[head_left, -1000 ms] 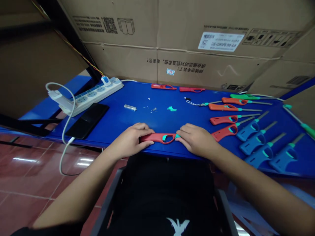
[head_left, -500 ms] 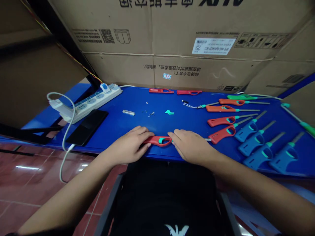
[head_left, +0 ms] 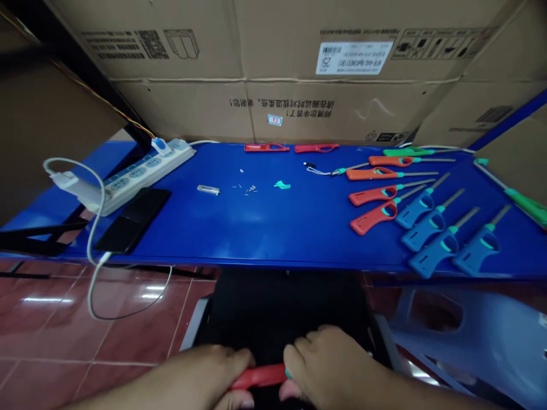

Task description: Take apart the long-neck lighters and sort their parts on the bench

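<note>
At bottom centre, the left hand (head_left: pixel 209 369) and right hand (head_left: pixel 327 364) clasp a red lighter (head_left: pixel 265 375), seemingly working it, which next calls for steady grip.

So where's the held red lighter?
The red lighter is at the head view's bottom centre, between left hand and right hand, this side of the table.
</note>
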A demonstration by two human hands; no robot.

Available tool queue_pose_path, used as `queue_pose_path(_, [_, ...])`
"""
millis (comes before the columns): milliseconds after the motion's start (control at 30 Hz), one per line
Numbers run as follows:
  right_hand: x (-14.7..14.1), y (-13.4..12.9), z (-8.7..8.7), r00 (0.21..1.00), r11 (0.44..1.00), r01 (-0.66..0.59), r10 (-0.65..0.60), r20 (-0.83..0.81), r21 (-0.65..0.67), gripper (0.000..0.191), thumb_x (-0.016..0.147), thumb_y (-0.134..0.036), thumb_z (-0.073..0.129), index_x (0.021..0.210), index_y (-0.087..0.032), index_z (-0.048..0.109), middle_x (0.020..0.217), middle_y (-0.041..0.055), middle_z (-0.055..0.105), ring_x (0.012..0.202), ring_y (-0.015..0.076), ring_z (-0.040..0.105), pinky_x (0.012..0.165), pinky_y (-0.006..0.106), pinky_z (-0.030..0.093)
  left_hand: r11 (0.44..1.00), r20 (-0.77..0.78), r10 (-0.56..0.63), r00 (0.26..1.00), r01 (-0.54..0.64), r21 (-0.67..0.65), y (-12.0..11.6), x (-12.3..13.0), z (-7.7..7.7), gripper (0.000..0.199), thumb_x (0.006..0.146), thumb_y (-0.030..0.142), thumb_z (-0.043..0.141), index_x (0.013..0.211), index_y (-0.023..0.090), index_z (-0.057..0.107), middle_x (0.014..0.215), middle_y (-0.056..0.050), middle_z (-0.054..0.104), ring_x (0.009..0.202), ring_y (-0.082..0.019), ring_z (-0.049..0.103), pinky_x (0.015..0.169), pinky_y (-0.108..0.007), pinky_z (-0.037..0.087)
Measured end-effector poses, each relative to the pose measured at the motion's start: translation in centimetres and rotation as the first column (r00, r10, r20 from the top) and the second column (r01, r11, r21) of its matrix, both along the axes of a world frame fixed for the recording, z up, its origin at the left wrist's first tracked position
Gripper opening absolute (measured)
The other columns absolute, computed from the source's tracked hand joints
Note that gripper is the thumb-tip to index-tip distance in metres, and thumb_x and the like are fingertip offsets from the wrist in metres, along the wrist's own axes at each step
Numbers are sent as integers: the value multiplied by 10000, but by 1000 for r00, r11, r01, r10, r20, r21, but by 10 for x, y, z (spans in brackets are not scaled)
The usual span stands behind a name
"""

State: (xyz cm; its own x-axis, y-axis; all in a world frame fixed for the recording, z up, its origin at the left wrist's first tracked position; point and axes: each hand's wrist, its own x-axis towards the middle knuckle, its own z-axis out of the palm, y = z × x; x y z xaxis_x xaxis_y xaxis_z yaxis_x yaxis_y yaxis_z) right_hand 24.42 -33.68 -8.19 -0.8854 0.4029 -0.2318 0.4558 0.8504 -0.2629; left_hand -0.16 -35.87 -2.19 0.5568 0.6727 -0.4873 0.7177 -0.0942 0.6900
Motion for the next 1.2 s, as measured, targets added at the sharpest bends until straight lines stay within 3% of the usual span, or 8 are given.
queue_pose_path(333, [30, 3, 7, 997, 999, 18, -15, 80, -43, 381, 960, -549, 543, 840, -194, 612, 692, 30, 692, 536, 193, 600, 456, 326, 229, 997, -37, -5, 999, 2, -84, -11, -3, 5, 381, 990, 540, 424, 1052, 261, 676, 844, -43, 706, 732, -200, 673, 653, -269, 511])
queue_pose_path(500, [35, 56, 46, 996, 983, 54, -41, -78, 173, 291, 984, -413, 544, 817, -195, 639, 719, 33, 655, 674, 188, 582, 650, 343, 344, 967, -104, -27, 994, 52, 249, 35, 2, 16, 410, 987, 547, 448, 1176, 242, 647, 942, -65, 695, 780, -218, 667, 686, -303, 517])
queue_pose_path(667, [43, 140, 70, 962, 883, 251, -181, -206, 396, 337, 1014, -406, 482, 1062, -171, 718, 950, 104, 686, 874, 233, 596, 741, 353, 396, 750, -83, 53, 995, 15, 661, 113, 6, 7, 414, 987, 486, 507, 1280, 208, 600, 1104, -103, 635, 992, -257, 623, 869, -387, 522])
queue_pose_path(767, [43, 173, 60, 942, 875, 324, -266, -203, 360, 355, 1004, -407, 497, 1171, -172, 703, 1031, 111, 686, 958, 256, 605, 818, 377, 449, 683, 25, 78, 997, -72, 727, 150, 9, -12, 397, 956, 434, 592, 1278, 204, 629, 1106, -96, 607, 1013, -244, 615, 935, -392, 515])
queue_pose_path(867, [37, 187, 45, 911, 875, 381, -299, -285, 299, 485, 945, -488, 583, 1319, -183, 623, 1186, 124, 660, 1089, 290, 585, 925, 424, 462, 697, 58, 102, 993, -113, 708, 169, 12, -27, 407, 911, 395, 668, 1270, 206, 644, 1089, -87, 620, 1028, -249, 612, 956, -413, 510])
queue_pose_path(967, [25, 189, 37, 901, 921, 333, -247, -357, 204, 638, 887, -562, 642, 1402, -197, 553, 1279, 120, 624, 1155, 285, 561, 988, 438, 451, 732, 93, 69, 993, -114, 672, 172, 11, -30, 447, 908, 345, 673, 1334, 232, 603, 1153, -82, 627, 1069, -239, 608, 971, -405, 502])
queue_pose_path(1100, [9, 188, 38, 907, 955, 280, -229, -354, 98, 512, 911, -511, 627, 1300, -180, 638, 1153, 114, 649, 1058, 260, 575, 945, 423, 465, 744, 81, 112, 990, -138, 653, 163, -7, -25, 606, 856, 345, 708, 1423, 234, 525, 1180, -83, 627, 1058, -243, 610, 948, -401, 508])
queue_pose_path(1200, [1, 190, 42, 910, 964, 264, -236, -341, 38, 433, 899, -462, 644, 1224, -178, 677, 1109, 106, 646, 1041, 252, 570, 934, 411, 459, 736, 94, 202, 975, -215, 642, 154, -22, -26, 437, 852, 353, 691, 1261, 203, 651, 1063, -65, 651, 945, -213, 627, 881, -366, 523])
